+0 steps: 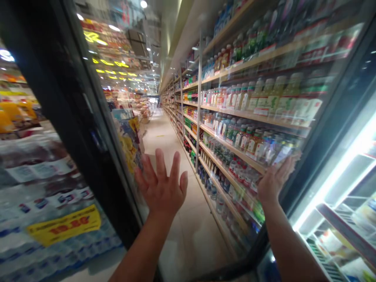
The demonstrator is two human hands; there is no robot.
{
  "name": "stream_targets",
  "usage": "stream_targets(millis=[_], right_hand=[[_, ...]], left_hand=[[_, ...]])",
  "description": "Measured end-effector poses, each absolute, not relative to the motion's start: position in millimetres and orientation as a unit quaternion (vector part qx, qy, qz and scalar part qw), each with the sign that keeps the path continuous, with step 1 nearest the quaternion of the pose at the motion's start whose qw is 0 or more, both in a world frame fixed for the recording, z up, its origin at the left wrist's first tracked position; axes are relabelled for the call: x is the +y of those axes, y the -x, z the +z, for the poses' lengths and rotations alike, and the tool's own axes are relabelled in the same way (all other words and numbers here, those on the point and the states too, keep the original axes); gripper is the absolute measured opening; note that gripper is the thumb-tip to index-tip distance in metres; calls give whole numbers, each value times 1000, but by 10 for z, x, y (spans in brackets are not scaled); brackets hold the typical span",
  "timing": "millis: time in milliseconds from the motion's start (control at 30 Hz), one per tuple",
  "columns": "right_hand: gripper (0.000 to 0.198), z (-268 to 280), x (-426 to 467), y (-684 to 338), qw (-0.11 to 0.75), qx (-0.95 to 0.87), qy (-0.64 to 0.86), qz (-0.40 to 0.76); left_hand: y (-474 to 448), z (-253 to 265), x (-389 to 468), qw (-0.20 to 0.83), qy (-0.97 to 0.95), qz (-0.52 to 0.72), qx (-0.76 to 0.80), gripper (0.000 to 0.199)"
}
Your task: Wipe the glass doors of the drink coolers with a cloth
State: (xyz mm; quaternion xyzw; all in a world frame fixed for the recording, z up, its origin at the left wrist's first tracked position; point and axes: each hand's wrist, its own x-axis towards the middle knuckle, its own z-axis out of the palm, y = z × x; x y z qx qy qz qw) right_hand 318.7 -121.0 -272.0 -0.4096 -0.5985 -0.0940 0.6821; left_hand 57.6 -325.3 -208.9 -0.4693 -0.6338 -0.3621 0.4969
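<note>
A glass cooler door (182, 250) in a dark frame stands swung out in front of me. My left hand (163, 186) is raised at the middle of the view with its fingers spread, its palm toward the pane and seemingly flat on it. On the right, my right hand (276, 180) is also up at the glass near the door's dark right-hand frame (320, 121). Its fingers stretch upward and look blurred. A pale patch beside those fingertips could be a reflection or a bottle behind the glass; I cannot tell which.
Lit cooler shelves (340, 219) with packages are at the right. Through the pane, long shelves of bottles (258, 94) run beside an aisle floor (158, 133). Stacked bottle packs (44, 168) with a yellow price sign (66, 225) are at the left, beyond the door's dark edge (79, 105).
</note>
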Motion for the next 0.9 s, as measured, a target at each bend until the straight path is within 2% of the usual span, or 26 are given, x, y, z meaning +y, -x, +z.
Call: stream_targets(millis=[133, 333, 400, 600, 667, 833, 900], right_hand=[[63, -2853, -1453, -2938, 685, -606, 381, -131], [63, -1968, -1516, -2743, 681, -612, 372, -150], [64, -1847, -1654, -2553, 658, -641, 351, -182], [75, -2573, -2056, -2156, 551, -745, 246, -284], [75, -2604, -1996, -2225, 541, -752, 229, -299], [68, -1932, -1851, -2260, 600, -689, 323, -246], [68, -1841, -1943, -2113, 598, -689, 334, -236]], left_hand=[[-560, -2104, -3246, 487, 475, -373, -631, 77], [-524, -2097, -3193, 488, 472, -369, -635, 76], [-506, -2096, -3173, 494, 474, -363, -632, 76], [-446, -2114, -3119, 480, 478, -370, -636, 70], [-429, -2118, -3100, 478, 478, -370, -637, 67], [-380, -2121, -3052, 464, 482, -382, -638, 64], [-364, -2123, -3041, 459, 482, -387, -638, 64]])
